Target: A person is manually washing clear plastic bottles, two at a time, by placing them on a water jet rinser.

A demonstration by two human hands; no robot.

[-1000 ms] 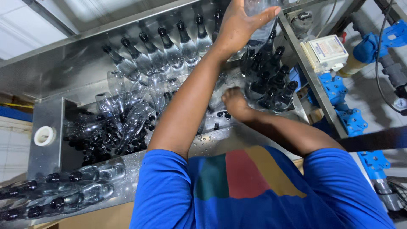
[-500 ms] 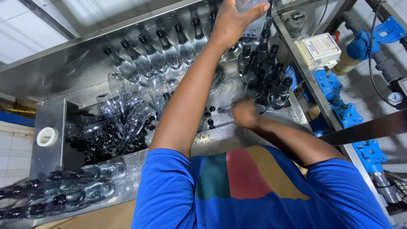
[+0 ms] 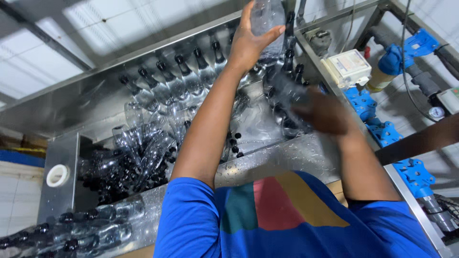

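Fingers of the left hand (image 3: 251, 40) wrap a clear plastic bottle (image 3: 266, 19) at top centre; the blurred right hand (image 3: 325, 112) clasps another clear bottle (image 3: 287, 91), best kept upright.

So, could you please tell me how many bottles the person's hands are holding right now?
2: one clear bottle in the left hand, raised at the top; one blurred bottle in the right hand, lower right.

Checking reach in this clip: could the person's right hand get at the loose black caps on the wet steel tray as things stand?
Probably yes. The right hand, blurred and closed on a clear bottle, hangs beside the loose black caps on the steel tray. Nothing lies between, but the hand is full.
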